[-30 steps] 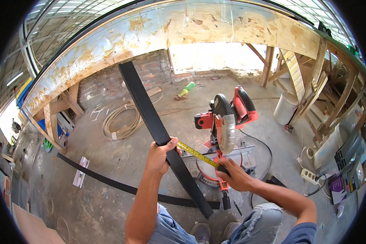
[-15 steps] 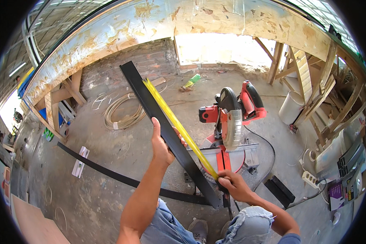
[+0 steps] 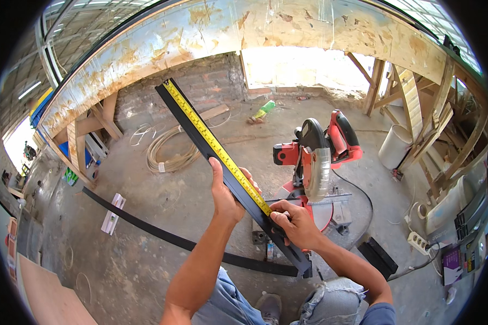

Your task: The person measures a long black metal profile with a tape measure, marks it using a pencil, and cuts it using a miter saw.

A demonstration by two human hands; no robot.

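Note:
My left hand is closed around the middle of a black metal profile, which slants from the far left down toward my knees. A yellow tape measure blade lies along the profile's face, its hooked tip at the far end. My right hand pinches the blade's near end against the profile; the tape's case is hidden by the fingers. Just beyond my right hand stands a red and black miter saw on the floor, its blade head raised.
A long black strip lies across the floor at left, over a small white bracket. Behind are a coiled hose and a green bottle. At right lie a black profile offcut, a power strip and a cable.
The tape blade has come down from beside the profile onto its face, its tip now at the far end. My right hand has moved up and left, against the profile.

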